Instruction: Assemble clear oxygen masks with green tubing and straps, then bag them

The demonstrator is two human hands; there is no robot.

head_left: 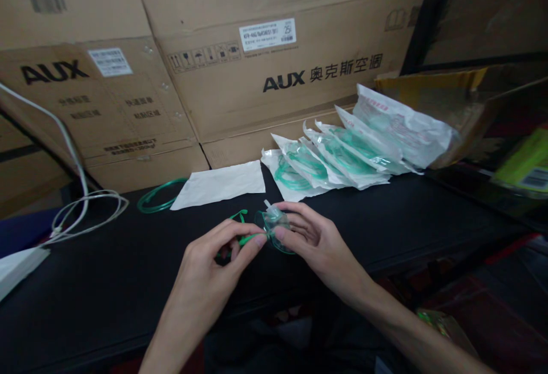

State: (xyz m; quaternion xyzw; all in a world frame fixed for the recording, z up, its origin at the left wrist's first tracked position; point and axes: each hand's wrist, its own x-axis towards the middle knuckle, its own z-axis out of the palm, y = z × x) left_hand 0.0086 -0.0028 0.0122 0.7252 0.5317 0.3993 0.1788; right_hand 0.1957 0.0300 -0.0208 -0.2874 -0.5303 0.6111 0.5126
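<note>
My right hand (308, 237) is closed round a clear green-tinted oxygen mask (280, 226) with a pale connector at its top. With thumb and forefinger, my left hand (229, 245) pinches a green elastic strap (247, 239) at the mask's left edge. A loose end of the strap sticks up behind the left fingers. Both hands are close together just above the black table (128, 282). Part of the mask is hidden by the right fingers.
Behind the hands lie a white paper sheet (222, 185), coiled green tubing (160, 198) and several sealed packs of green tubing (299, 168). Large cardboard boxes (274, 105) form the back wall. A white cable (71, 151) loops at the left.
</note>
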